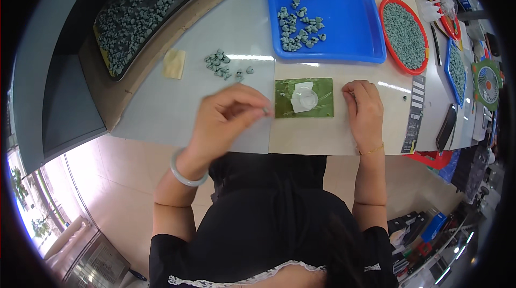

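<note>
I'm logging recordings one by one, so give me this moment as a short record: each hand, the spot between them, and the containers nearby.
Left hand: pinching a small grey-green piece
Right hand: beside the right edge of the green mat, fingertips together; can't tell if anything is held
Between hands: the mat, bearing white paper and a round clear dish
Beyond left hand: loose pile of pieces
Beyond mat: blue tray, pieces toward its left side
Right of tray: round red-rimmed container, full of grey-green bits
</note>
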Demonstrator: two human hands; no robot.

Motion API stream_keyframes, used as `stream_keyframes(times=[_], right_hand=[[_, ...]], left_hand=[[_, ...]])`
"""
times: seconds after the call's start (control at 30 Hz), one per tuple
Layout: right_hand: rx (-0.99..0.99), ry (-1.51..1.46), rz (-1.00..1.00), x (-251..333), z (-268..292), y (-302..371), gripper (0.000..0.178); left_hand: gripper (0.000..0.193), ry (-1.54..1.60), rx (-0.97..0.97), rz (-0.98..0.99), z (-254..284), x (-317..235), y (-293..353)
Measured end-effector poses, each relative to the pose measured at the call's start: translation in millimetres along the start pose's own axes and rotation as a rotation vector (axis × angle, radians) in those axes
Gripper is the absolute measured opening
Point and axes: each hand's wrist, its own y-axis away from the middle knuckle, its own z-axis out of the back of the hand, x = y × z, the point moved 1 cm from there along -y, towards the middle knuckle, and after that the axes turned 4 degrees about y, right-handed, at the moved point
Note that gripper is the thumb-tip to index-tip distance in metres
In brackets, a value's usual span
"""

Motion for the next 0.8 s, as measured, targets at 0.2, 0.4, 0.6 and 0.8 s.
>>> stream_keyframes(times=[0.2,0.4,0.6,0.8], right_hand=[[0.02,-0.157,-0.063,13,-3,4,0.009],[0.212,-0.68,-0.092,48,6,25,0.006],[0.173,-1.117,-0.18,59,-9,40,0.007],[0.114,-0.9,0.011,61,-16,43,0.007]], left_hand=[[0.011,0.202,0.101,0.234,-21,20,21],[0.011,0.193,0.176,0.286,-36,29,24],[0.011,0.309,0.161,0.374,-39,27,24],[0.007,0.31,0.156,0.396,-35,28,26]])
